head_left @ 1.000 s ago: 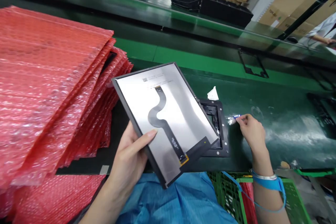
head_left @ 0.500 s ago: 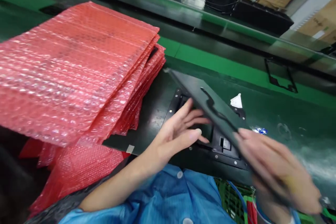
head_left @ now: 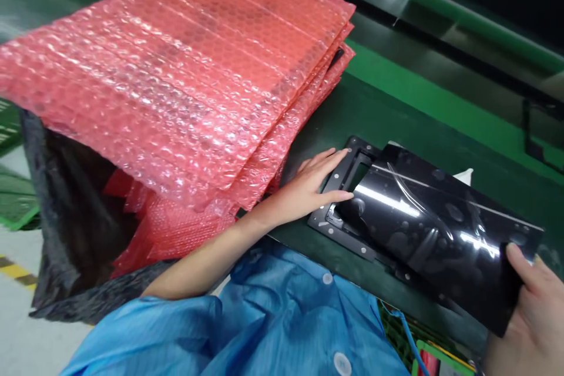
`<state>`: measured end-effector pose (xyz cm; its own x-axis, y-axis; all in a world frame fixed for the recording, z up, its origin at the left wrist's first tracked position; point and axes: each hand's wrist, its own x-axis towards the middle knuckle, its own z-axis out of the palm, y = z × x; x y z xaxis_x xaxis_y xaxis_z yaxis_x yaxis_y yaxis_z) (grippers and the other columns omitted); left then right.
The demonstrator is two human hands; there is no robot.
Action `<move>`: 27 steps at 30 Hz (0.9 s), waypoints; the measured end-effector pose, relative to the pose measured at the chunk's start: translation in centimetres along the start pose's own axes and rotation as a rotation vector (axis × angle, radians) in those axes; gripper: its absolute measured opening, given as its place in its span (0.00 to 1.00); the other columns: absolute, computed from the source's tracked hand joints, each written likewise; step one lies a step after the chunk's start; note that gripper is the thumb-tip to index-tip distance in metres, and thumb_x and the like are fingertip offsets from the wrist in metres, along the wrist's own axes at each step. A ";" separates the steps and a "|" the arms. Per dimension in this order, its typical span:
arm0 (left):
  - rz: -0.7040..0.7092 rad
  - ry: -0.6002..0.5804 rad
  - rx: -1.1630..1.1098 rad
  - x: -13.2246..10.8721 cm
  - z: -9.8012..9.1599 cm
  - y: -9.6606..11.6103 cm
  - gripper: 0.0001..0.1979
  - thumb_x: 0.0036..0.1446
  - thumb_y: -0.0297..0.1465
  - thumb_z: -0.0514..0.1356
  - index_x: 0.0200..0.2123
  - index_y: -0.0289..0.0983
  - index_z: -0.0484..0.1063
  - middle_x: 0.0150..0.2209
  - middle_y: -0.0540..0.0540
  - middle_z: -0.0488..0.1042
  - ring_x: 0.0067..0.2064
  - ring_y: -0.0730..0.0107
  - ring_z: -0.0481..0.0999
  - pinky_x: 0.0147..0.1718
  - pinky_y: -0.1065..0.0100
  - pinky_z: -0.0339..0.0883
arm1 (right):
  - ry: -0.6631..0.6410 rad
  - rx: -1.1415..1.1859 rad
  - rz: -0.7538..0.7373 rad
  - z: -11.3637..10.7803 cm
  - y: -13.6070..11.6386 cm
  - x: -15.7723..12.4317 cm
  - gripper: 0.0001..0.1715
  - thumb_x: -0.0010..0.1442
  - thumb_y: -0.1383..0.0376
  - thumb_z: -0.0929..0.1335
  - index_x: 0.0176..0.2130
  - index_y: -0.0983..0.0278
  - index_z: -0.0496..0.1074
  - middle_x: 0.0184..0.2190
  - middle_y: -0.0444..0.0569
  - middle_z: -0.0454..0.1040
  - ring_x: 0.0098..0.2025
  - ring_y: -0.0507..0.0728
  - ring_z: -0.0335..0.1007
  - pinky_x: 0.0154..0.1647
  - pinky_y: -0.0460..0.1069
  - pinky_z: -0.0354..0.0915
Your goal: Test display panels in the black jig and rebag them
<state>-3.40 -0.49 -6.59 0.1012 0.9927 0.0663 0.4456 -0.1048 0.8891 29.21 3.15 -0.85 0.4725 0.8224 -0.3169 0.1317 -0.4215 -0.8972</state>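
Note:
A glossy black panel (head_left: 432, 223) with film-like wrinkles lies slanted over a black frame (head_left: 365, 249) on the dark green table. My right hand (head_left: 535, 299) grips the panel's right end, thumb on top. My left hand (head_left: 308, 188) has its fingers spread, with fingertips at the frame's left edge and the thumb near the panel's left corner. It holds nothing. The panel hides most of the frame; the frame's left part, with silvery round spots, shows.
Red bubble-wrap bags (head_left: 198, 70) are stacked high on the left. More red wrap (head_left: 176, 235) sits in a black bag (head_left: 66, 217) below. A white scrap (head_left: 465, 176) lies behind the panel. Another black frame (head_left: 535, 135) is at the far right.
The panel has turned from a steep tilt to lying over the frame, shiny face up. My left hand has moved to the frame's left edge. The view has shifted left and downward.

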 end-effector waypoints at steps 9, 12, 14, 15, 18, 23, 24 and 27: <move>0.009 -0.080 0.159 0.0 0.1 0.0 0.40 0.61 0.37 0.66 0.71 0.44 0.52 0.73 0.37 0.49 0.74 0.58 0.45 0.68 0.49 0.43 | -0.025 0.058 0.120 2.2 -0.2 -0.5 0.31 0.22 0.62 0.78 0.33 0.60 0.76 0.38 0.45 0.80 0.31 0.60 0.76 0.32 0.54 0.78; 0.006 -0.075 0.164 0.0 0.2 0.2 0.39 0.61 0.36 0.65 0.70 0.46 0.52 0.73 0.38 0.49 0.74 0.57 0.45 0.68 0.48 0.44 | -0.001 0.049 0.106 2.5 -0.5 -0.7 0.30 0.20 0.64 0.76 0.31 0.60 0.75 0.38 0.44 0.80 0.29 0.58 0.75 0.31 0.53 0.78; 0.014 -0.070 0.157 0.1 0.3 0.2 0.38 0.61 0.35 0.65 0.70 0.47 0.52 0.73 0.39 0.49 0.74 0.57 0.46 0.68 0.47 0.44 | -0.001 0.045 0.097 2.7 -0.7 -0.8 0.28 0.20 0.65 0.76 0.29 0.60 0.74 0.38 0.45 0.80 0.30 0.58 0.75 0.32 0.54 0.77; 0.017 -0.068 0.152 0.1 0.3 0.2 0.38 0.61 0.34 0.65 0.70 0.47 0.53 0.73 0.39 0.49 0.74 0.56 0.46 0.68 0.47 0.44 | -0.008 0.043 0.088 2.7 -0.8 -0.9 0.27 0.21 0.65 0.76 0.29 0.60 0.73 0.38 0.45 0.80 0.30 0.58 0.75 0.32 0.54 0.77; 0.029 -0.068 0.142 0.1 0.3 0.0 0.37 0.61 0.33 0.65 0.70 0.48 0.54 0.73 0.38 0.49 0.74 0.54 0.46 0.68 0.46 0.44 | -0.028 0.027 0.086 2.8 -0.9 -1.0 0.26 0.23 0.65 0.76 0.29 0.59 0.74 0.39 0.46 0.80 0.32 0.60 0.76 0.34 0.56 0.77; 0.037 -0.065 0.155 0.0 0.2 0.1 0.35 0.61 0.33 0.65 0.69 0.48 0.58 0.73 0.38 0.50 0.74 0.55 0.46 0.67 0.47 0.45 | -0.037 -0.011 0.082 2.5 -0.7 -0.4 0.22 0.30 0.62 0.77 0.30 0.59 0.74 0.38 0.50 0.79 0.34 0.63 0.77 0.35 0.59 0.76; 0.037 -0.065 0.154 0.0 0.2 0.2 0.34 0.61 0.33 0.65 0.68 0.49 0.58 0.73 0.39 0.50 0.74 0.56 0.46 0.67 0.47 0.45 | -0.039 -0.006 0.082 2.4 -0.6 -0.3 0.22 0.31 0.61 0.77 0.31 0.59 0.75 0.39 0.50 0.79 0.34 0.63 0.77 0.34 0.59 0.76; 0.028 -0.069 0.147 0.0 0.1 0.4 0.33 0.62 0.32 0.65 0.67 0.50 0.60 0.73 0.41 0.50 0.74 0.56 0.46 0.67 0.48 0.45 | -0.031 0.008 0.086 2.2 -0.5 -0.2 0.23 0.32 0.61 0.79 0.32 0.58 0.76 0.39 0.48 0.78 0.32 0.60 0.75 0.31 0.56 0.76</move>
<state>-3.11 -0.53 -6.32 0.1740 0.9833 0.0542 0.5664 -0.1450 0.8113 27.12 4.05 -1.05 0.4549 0.7947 -0.4019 0.0851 -0.4880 -0.8687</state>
